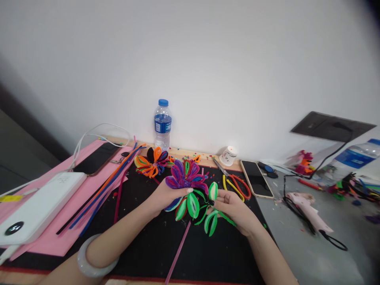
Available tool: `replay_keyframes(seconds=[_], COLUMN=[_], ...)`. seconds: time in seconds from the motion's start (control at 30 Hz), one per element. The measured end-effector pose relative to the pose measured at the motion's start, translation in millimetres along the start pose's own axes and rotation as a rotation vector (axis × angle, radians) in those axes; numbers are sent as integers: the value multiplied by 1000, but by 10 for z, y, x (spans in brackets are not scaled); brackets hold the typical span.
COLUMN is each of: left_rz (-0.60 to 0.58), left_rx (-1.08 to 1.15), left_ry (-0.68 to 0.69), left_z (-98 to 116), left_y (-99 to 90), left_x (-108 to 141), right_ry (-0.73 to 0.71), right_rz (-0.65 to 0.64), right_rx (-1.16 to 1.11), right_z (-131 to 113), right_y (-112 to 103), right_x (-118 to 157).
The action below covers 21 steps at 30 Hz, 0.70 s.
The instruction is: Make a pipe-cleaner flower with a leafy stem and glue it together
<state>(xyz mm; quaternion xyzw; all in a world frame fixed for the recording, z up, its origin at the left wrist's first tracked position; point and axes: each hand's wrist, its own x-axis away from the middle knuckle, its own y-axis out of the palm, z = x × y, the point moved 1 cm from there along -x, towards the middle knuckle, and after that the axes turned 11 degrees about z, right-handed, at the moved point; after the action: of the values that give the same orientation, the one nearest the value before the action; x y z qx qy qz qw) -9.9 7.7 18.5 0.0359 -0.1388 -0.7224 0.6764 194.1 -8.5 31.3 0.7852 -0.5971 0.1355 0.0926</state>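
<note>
My left hand (170, 194) is closed around a purple pipe-cleaner flower (187, 179), thumb across its lower petals. Green and red looped petals hang below it, and a pink stem (179, 253) runs down toward me. My right hand (230, 206) pinches a green pipe-cleaner leaf sprig (211, 222) beside the flower, its looped leaves spreading around the fingers. A dark bit shows at the fingertips. Whether the sprig is joined to the flower I cannot tell. Behind my left hand lies an orange multicoloured pipe-cleaner flower (154, 162).
Scissors (234, 182) with yellow and red handles lie beyond my right hand, near a paper cup (228, 155) and a phone (257, 179). A water bottle (162, 126) stands against the wall. Pipe cleaners (101, 192) and a white power bank (44, 204) lie left; a pink glue gun (308, 211) lies right.
</note>
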Motion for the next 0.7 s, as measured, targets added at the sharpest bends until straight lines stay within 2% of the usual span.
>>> replay_keyframes(seconds=[0.7], left_rz=[-11], left_rx=[9], left_ry=[15], left_z=[21], left_y=[-2], left_x=[1], right_ry=[14], right_rz=[-7], right_rx=[-9], right_z=[47], right_y=[-20], right_x=[-9])
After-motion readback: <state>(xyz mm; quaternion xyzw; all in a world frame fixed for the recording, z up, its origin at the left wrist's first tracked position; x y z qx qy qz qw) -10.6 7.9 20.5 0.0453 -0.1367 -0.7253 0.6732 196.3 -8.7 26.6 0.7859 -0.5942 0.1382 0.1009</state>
